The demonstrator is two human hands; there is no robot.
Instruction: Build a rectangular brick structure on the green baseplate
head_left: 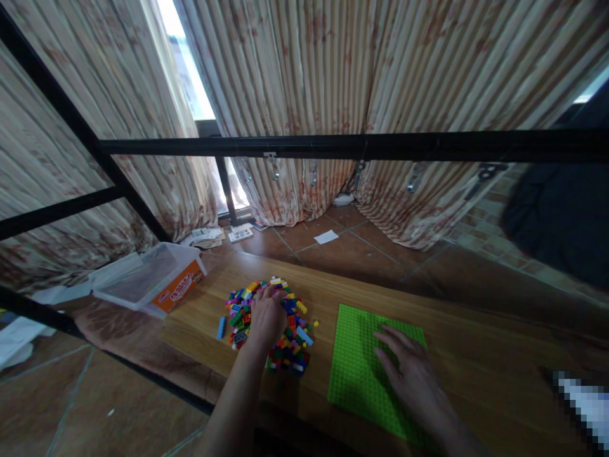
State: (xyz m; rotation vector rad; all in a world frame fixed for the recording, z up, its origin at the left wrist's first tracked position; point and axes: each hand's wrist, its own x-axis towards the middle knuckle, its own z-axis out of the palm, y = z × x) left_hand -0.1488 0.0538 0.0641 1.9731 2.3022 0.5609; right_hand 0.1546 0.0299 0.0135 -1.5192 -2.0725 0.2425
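My left hand (269,316) is on a heap of small multicoloured toy bricks (290,362), fingers bent down among them and slightly apart. Its fingertips are partly hidden, and no brick is plainly held. A green studded baseplate (354,355) lies flat to the right of the heap. Over its right part is my right hand (412,368), open, with fingers stretched out and nothing in them. A blue brick (221,327) lies at the heap's left edge, and a small yellow brick (316,324) lies between heap and baseplate.
Everything stands on a wooden tabletop (471,355). At its left end is a clear plastic box (143,279) with an orange label. A black metal bar (323,146) crosses beyond the table, before striped curtains (304,70). Papers (326,237) lie on the tiled floor.
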